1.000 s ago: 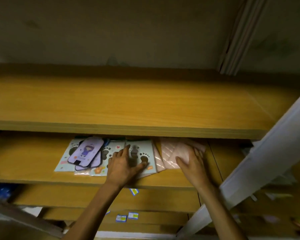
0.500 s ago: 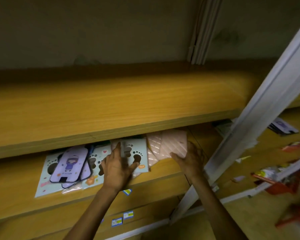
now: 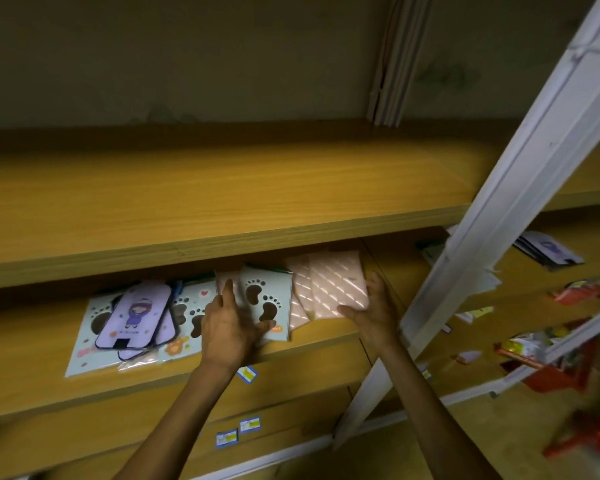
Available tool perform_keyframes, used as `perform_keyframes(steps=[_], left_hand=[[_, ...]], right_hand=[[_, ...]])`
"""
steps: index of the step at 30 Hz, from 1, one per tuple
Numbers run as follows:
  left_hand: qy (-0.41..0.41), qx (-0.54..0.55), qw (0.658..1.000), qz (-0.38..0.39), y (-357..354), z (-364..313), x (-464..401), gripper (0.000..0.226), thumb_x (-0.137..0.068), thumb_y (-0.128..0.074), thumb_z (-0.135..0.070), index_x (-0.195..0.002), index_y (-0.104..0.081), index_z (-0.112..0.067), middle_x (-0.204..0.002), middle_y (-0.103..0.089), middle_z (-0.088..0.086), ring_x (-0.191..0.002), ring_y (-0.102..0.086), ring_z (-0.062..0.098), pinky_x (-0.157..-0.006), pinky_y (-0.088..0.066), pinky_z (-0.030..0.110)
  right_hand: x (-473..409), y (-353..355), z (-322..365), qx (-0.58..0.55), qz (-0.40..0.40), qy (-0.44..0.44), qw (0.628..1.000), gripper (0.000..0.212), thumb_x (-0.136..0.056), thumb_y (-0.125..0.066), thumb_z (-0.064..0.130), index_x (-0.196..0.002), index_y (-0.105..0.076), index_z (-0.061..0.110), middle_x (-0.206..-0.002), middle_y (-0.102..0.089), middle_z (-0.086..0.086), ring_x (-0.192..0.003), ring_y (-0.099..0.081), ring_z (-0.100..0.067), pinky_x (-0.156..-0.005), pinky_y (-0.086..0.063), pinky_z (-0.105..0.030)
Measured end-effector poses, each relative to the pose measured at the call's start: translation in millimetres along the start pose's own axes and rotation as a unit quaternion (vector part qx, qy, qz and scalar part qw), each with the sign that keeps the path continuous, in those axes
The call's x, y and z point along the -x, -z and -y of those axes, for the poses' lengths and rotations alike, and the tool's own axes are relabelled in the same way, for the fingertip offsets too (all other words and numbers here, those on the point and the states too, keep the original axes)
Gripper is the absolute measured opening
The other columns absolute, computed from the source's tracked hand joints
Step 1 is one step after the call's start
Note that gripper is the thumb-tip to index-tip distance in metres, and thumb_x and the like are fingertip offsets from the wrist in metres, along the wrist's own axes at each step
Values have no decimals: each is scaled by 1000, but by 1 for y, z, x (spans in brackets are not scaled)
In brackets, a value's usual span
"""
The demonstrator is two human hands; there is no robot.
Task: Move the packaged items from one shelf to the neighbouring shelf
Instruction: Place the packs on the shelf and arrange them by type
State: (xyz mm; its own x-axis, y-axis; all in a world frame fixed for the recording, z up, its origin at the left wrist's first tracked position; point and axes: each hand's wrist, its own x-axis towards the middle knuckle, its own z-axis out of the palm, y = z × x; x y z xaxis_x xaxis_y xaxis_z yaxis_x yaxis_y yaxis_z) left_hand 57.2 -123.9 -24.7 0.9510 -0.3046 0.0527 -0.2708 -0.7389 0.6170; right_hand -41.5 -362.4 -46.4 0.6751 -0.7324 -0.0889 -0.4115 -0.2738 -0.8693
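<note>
Both hands have drawn the packs toward the shelf [image 3: 291, 351] edge: right hand [image 3: 373, 311] clamps the pink pack [image 3: 336, 282], left hand [image 3: 227, 327] pinches the footprint pack [image 3: 265, 299] beside it, probably for lifting.

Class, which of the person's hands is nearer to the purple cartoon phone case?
Left. The left hand lies just right of the purple phone case, on the footprint package; the right hand holds the pink packages farther right.
</note>
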Motion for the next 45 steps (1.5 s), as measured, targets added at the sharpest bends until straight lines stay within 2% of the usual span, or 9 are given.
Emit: perform_keyframes(steps=[6,11,17,25,28,31,37,40,45], left_hand=[[39,133,990,29,3,1,-2,89,-64,-86,-35,-139,-39,-25,-130,-52,12,-118,-54,33,-95,-49,44],[69,346,933,68,10,1,6,53,-82,-71,-6,-123,-45,-28,-122,-57,4,-82,-72,32,-49,-58,46],[90,437,893,66,22,3,17,55,-84,-66,1,-127,-43,-27,-127,-57,7,-95,-69,32,-57,-58,57],[58,446,889,83,41,18,29,71,-85,-63,2,-137,-37,-39,-124,-59,3,-102,-67,33,-64,-58,58],[37,445,889,97,46,15,30,72,-85,-63,1,-139,-36,-38,-124,-59,1,-98,-70,28,-64,-58,57],[23,452,883,121,48,11,30,72,-86,-62,2,-141,-35,-36,-126,-58,2,-94,-71,24,-62,-59,55],[-12,477,860,182,53,5,34,73,-85,-60,7,-140,-36,-35,-131,-53,1,-89,-72,24,-57,-60,49],[-24,488,842,228,50,1,41,73,-84,-61,7,-138,-38,-37,-128,-55,-1,-89,-72,24,-56,-60,50],[-52,484,821,298,33,-13,58,74,-83,-62,7,-136,-40,-41,-129,-59,-2,-98,-70,31,-58,-58,56]], right_hand=[[-5,8,-6,-15,19,12,1000,75,-69,-82,28,-133,-43,25,-118,-64,4,-104,-63,-17,-87,-55,-45],[-5,8,-3,-74,62,26,995,56,-86,-68,18,-135,-42,28,-126,-57,5,-109,-60,-21,-84,-57,-47],[-6,10,0,-130,79,45,987,48,-90,-60,13,-121,-43,45,-127,-51,6,-112,-58,-25,-80,-57,-53],[22,35,8,-179,64,87,978,60,-92,-58,5,-142,-37,31,-130,-51,3,-107,-60,-14,-58,-59,-26],[37,43,10,-154,36,109,981,59,-92,-58,7,-143,-37,28,-131,-51,4,-106,-57,-7,-62,-55,-16],[53,50,9,-144,17,120,982,59,-91,-60,9,-141,-38,29,-133,-50,2,-114,-56,-9,-74,-57,-21],[110,65,13,-193,-17,128,973,65,-78,-60,21,-138,-36,24,-126,-49,19,-102,-55,18,-66,-53,-12],[139,75,0,-195,-67,112,972,64,-78,-70,33,-136,-42,38,-127,-53,28,-116,-53,6,-78,-56,-22],[190,104,-16,-218,-158,91,959,62,-77,-71,20,-132,-48,35,-120,-58,28,-111,-59,-4,-71,-60,-33]])
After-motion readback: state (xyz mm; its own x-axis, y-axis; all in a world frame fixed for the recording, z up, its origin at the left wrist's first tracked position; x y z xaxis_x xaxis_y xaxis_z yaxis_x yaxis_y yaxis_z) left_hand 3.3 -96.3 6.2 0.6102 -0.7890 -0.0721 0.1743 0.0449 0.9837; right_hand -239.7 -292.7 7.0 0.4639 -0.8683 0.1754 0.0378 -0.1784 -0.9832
